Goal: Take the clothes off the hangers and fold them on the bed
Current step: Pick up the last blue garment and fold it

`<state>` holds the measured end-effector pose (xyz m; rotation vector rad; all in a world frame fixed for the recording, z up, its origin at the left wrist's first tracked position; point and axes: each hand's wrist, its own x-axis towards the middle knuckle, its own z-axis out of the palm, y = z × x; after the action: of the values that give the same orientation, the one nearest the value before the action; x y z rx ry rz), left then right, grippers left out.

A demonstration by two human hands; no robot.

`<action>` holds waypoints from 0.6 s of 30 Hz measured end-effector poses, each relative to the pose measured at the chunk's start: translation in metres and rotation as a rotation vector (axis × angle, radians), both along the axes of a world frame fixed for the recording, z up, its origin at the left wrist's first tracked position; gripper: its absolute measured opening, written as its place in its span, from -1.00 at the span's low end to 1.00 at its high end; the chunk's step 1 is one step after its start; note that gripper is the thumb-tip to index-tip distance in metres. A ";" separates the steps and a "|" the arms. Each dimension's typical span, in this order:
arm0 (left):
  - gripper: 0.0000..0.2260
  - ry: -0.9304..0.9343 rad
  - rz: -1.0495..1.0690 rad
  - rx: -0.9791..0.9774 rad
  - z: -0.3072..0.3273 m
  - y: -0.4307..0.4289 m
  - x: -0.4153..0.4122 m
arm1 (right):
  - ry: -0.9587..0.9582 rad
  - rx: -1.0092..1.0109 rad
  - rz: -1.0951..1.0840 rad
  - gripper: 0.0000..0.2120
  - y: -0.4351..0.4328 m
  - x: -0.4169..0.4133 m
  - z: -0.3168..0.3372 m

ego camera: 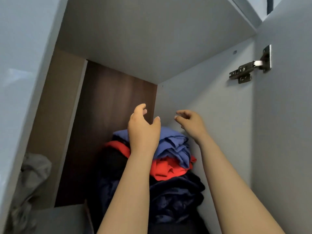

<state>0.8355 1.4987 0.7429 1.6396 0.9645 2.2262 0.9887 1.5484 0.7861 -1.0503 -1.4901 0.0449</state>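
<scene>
Two bare forearms reach up into an open wardrobe. The left hand point(143, 130) and right hand point(190, 123) are both empty, with fingers loosely curled and thumbs apart. Just below them a stack of clothes rises against the right wall: a crumpled blue cotton garment point(173, 142) on top, a red one point(168, 169) under it, and dark navy fabric point(177, 196) lowest. The left hand looks nearer the blue top layer. Behind stands the dark brown wooden back panel point(114, 98). No hangers are visible.

Blue garment point(173, 144) tops red one point(167, 169) and navy patterned clothes point(175, 198).
</scene>
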 end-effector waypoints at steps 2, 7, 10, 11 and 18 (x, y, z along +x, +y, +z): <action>-0.57 -0.034 -0.074 0.024 -0.012 -0.012 0.003 | 0.026 0.050 -0.015 -0.74 -0.028 0.007 -0.012; -0.59 0.000 -0.135 0.023 -0.032 -0.059 0.008 | 0.033 0.079 -0.127 -0.76 -0.110 0.009 -0.046; -0.57 0.049 -0.285 0.076 -0.041 -0.101 0.012 | 0.065 0.118 -0.168 -0.77 -0.163 -0.002 -0.069; -0.57 0.056 -0.312 0.085 -0.045 -0.113 0.009 | 0.082 0.136 -0.190 -0.78 -0.181 -0.007 -0.077; -0.58 0.121 -0.492 0.021 -0.089 -0.174 -0.031 | 0.147 0.154 -0.367 -0.78 -0.306 -0.049 -0.117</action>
<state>0.8048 1.3246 0.6538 1.7999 0.4867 1.8294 0.9394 1.2422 0.6695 -1.1535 -1.1333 -0.2433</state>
